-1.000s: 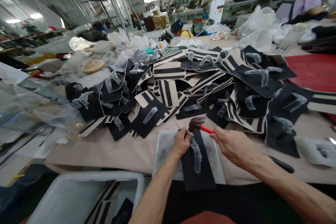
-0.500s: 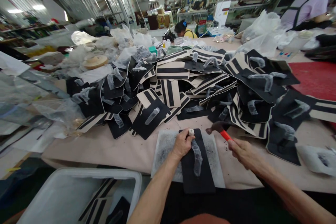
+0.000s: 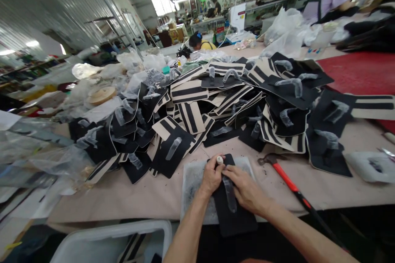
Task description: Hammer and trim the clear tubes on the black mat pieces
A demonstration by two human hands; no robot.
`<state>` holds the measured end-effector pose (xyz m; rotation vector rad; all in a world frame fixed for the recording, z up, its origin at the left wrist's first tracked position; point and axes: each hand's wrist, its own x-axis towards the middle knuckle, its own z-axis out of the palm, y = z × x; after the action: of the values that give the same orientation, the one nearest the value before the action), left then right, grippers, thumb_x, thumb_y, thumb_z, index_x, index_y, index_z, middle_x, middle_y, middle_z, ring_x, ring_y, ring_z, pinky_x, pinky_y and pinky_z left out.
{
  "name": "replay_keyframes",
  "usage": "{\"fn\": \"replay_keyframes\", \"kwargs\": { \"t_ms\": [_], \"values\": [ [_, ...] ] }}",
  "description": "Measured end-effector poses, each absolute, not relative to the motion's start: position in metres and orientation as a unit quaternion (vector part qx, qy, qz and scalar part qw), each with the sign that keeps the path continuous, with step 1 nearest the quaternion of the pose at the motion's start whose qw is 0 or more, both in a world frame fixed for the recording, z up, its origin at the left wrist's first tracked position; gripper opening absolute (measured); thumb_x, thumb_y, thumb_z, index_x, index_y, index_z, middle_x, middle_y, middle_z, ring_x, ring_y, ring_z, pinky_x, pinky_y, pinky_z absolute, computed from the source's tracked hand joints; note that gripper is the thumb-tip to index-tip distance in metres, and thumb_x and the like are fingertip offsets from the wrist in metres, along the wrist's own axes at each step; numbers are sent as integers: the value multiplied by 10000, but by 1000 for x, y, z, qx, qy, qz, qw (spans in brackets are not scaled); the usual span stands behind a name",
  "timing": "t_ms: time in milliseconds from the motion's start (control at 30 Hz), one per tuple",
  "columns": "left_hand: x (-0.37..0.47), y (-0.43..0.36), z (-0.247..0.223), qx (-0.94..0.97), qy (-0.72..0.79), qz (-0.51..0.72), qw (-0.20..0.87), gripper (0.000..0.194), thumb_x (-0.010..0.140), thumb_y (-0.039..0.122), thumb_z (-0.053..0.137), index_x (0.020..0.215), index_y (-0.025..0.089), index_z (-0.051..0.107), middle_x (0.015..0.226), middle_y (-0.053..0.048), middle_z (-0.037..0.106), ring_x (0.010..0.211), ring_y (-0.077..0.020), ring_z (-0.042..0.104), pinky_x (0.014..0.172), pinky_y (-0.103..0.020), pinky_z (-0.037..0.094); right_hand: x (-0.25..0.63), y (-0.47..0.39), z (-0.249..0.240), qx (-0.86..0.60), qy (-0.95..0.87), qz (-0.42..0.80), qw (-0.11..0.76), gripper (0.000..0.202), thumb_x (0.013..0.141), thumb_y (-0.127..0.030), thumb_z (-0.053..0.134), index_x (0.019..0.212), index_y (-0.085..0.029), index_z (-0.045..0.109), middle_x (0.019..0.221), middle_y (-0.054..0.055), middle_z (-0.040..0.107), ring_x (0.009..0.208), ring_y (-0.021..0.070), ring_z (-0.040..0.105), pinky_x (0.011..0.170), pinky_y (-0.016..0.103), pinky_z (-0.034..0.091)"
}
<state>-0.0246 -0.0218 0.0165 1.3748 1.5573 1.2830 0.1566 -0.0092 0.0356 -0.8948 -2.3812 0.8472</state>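
A black panel (image 3: 236, 222) lies on a pale, speckled board (image 3: 191, 181) at the table's front edge. My left hand (image 3: 212, 174) is closed round an upright tool with a pale round top (image 3: 219, 160), its lower end hidden by my fingers. Close beside it, my right hand (image 3: 242, 183) has its fingers closed at the upper end of the plastic-wrapped strap (image 3: 230, 197) on the panel. To the right, a claw hammer (image 3: 284, 176) with a red and black handle rests on the table, its head toward the panels.
Behind my hands is a heap of black panels with wrapped straps and striped pale undersides (image 3: 189, 117). A white bin (image 3: 148, 230) with striped pieces stands at lower left. Clear plastic bags (image 3: 280, 33) and a red sheet (image 3: 354, 70) lie further back. Other people sit beyond.
My right hand has let go of the hammer, now lying on the table, and has moved left to the wrapped strap. My left hand keeps its hold on the tool. The view has shifted.
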Motion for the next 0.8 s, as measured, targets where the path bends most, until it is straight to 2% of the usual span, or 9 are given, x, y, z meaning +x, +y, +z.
{"fn": "replay_keyframes", "kwargs": {
  "t_ms": [133,267,400,533,667,733,800],
  "values": [
    [-25,-20,19,516,610,481,362,261,808,123,586,1035,198,692,985,-54,760,900,-212,704,854,-342,545,131,-16,4,-321,-838,345,275,404,930,-139,362,1286,-188,547,1286,123,620,1175,244,565,999,437,463],
    [-13,-17,14,510,659,493,250,102,766,224,716,865,199,709,813,-28,732,753,-194,670,727,-295,534,133,-14,-10,-343,-843,325,256,321,956,-176,380,1195,-165,594,1119,125,660,1029,246,584,920,405,475],
    [3,-21,23,478,691,522,148,185,724,316,798,801,194,682,724,-13,687,657,-168,627,654,-273,518,133,-13,-8,-351,-837,328,264,299,933,-159,398,1144,-163,609,1083,120,664,983,238,584,892,384,475],
    [7,-18,81,541,592,570,178,225,754,339,783,884,187,679,744,-8,694,648,-148,637,654,-256,532,132,-12,-10,-347,-829,341,276,313,933,-203,395,1136,-175,631,1038,117,682,964,248,605,896,408,486],
    [-14,-9,135,460,512,693,214,283,861,450,676,953,185,637,841,-34,711,737,-163,690,711,-270,556,138,-15,-11,-346,-801,389,295,327,938,-320,440,1165,-228,657,1162,86,700,1068,253,631,966,426,486],
    [-31,-15,126,410,564,687,207,265,876,441,654,922,180,632,840,-43,716,748,-170,694,724,-275,549,146,-11,-6,-379,-771,403,316,345,925,-400,470,1141,-229,677,1174,81,708,1092,260,639,978,424,491],
    [-46,-28,94,325,657,654,186,231,886,398,629,850,171,614,743,-41,700,698,-175,681,686,-270,530,153,1,6,-444,-729,389,348,391,899,-479,502,1102,-208,699,1127,91,723,1054,274,655,943,413,508]
  ]
}}
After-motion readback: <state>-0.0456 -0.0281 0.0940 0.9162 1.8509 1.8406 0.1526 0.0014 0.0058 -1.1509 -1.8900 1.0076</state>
